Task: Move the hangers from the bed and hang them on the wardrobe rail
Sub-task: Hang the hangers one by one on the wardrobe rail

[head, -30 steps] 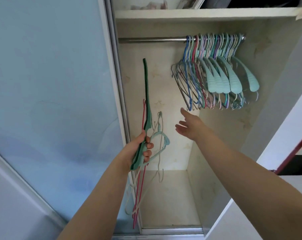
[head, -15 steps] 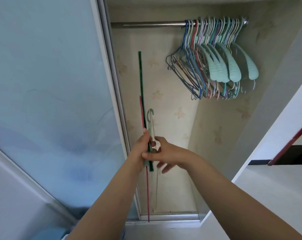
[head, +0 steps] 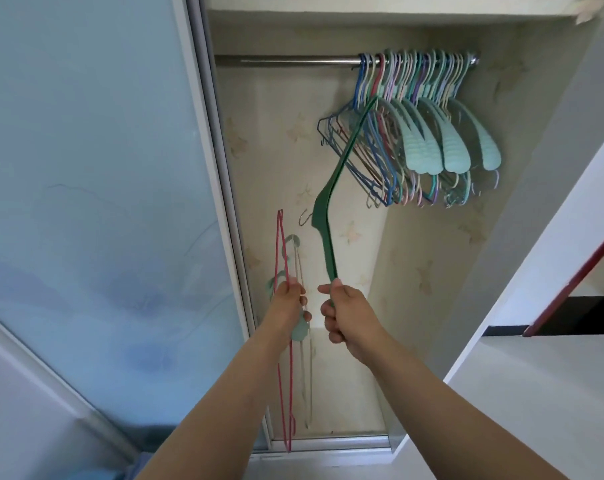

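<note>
Across the left half of the frame stands the pale blue sliding door (head: 86, 202), its metal edge running from top centre down to the bottom track. Right of it, the open wardrobe compartment (head: 283, 161) fills the centre, lined with cream paper bearing a faint leaf print; a white shelf (head: 380, 3) caps it at the top edge. At lower right a white surface (head: 536, 393) is visible, with a dark red bar (head: 577, 271) slanting above it.

Near the top centre, the wardrobe rail (head: 286, 60) runs horizontally. On its right portion hangs a dense cluster of hung hangers (head: 415, 133): blue, pink, purple and wide mint-green types, pressed close together.

Both forearms rise from the bottom edge toward the centre. The right hand (head: 345, 315) is curled around the lower end of the green hanger (head: 323, 216), which extends up and to the right; its upper tip overlaps the left side of the hung cluster, below the rail. Whether it touches them cannot be determined.

The left hand (head: 288, 306), just left of the right, grips a bundle of hangers (head: 288, 375): a thin red wire one, a pale one and a mint-green one. They stand vertically, extending above the fist and hanging down to the bottom track.
</note>
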`<state>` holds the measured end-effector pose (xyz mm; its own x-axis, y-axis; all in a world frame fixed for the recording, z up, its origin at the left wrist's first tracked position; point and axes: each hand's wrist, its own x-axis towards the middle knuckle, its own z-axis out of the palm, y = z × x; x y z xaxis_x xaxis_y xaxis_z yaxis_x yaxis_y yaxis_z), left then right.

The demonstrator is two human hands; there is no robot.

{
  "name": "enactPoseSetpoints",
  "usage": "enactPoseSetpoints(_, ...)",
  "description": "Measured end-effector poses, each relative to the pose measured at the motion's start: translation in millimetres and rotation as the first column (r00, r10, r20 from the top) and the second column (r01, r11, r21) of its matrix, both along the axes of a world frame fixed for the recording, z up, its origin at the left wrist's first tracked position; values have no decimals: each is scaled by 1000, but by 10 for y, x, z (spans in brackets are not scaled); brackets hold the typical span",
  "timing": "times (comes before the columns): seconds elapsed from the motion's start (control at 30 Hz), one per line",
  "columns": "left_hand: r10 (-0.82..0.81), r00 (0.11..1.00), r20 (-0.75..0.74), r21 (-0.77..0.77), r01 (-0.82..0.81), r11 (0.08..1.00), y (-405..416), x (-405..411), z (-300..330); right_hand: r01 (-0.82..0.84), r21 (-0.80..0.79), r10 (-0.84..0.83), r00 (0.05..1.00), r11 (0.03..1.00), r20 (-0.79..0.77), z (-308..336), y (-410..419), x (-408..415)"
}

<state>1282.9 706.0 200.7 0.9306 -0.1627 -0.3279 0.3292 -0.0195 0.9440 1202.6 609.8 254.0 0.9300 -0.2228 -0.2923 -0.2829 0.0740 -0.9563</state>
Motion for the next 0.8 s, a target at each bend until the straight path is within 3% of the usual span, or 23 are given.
enactPoseSetpoints(0.23, 112, 959, -259, -96, -141, 985, 131, 53, -104, 87, 57, -82, 992, 995, -95, 133, -354, 250)
enactPoseSetpoints(0.37, 124, 945, -304, -92, -159, 983, 214, 84, -185, 99, 96, -80, 978, 990, -191, 55, -448, 379)
enactPoseSetpoints(0.5, 141, 941, -307, -117, -185, 976, 303, 139, -161, 120, 431, -41, 981, 894, -188, 32, -468, 506)
enactPoseSetpoints(0.57, 143, 941, -307, -135, -192, 972, 345, 150, -126, 120, 514, -22, 981, 849, -192, 7, -480, 575)
enactPoseSetpoints(0.63, 143, 940, -311, -148, -196, 969, 373, 151, -104, 141, 454, -38, 973, 880, -229, -47, -471, 638)
enactPoseSetpoints(0.73, 138, 937, -321, -146, -193, 970, 394, 150, -81, 182, 199, -123, 953, 963, -277, -161, -447, 677)
enactPoseSetpoints(0.8, 128, 934, -332, -148, -186, 971, 412, 151, -72, 203, 151, -159, 952, 967, -260, -221, -438, 684)
